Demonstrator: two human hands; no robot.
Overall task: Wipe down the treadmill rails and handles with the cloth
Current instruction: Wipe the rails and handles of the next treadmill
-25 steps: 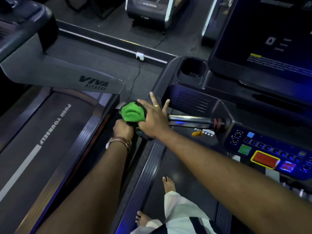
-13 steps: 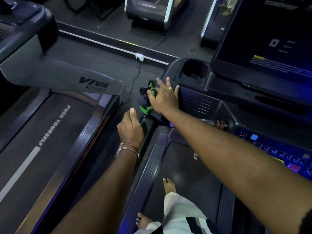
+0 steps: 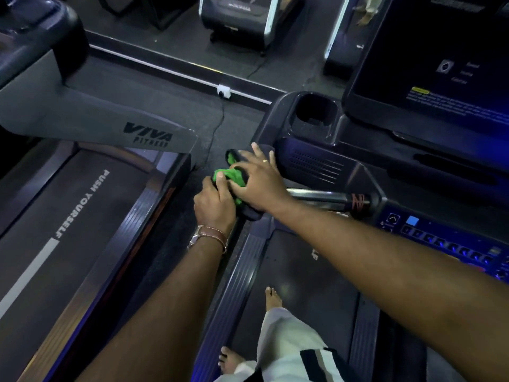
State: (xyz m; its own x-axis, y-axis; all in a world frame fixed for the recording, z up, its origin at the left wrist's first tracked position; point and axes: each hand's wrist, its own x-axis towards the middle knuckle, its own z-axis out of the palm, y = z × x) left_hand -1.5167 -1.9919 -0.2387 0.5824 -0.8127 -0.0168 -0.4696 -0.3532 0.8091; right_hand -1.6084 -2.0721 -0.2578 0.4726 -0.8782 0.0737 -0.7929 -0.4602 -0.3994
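Dim gym, dark floor (image 3: 170, 86), treadmills side by side. Person stands barefoot on the right treadmill's belt (image 3: 297, 274). Green cloth (image 3: 230, 175) bunched on the black end of the left handle (image 3: 249, 212), just left of the console (image 3: 316, 164). Right hand (image 3: 259, 180) lies on the cloth, fingers spread and fairly straight, ring visible. Left hand (image 3: 213, 204) has its fingers curled onto the cloth's near side, thumb on top, bracelet on wrist. Chrome grip bar (image 3: 325, 198) runs right from the hands.

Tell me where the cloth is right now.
In the head view, the green cloth sits on the left handle of the treadmill, bunched between the left hand and right hand, left of the cup holder.
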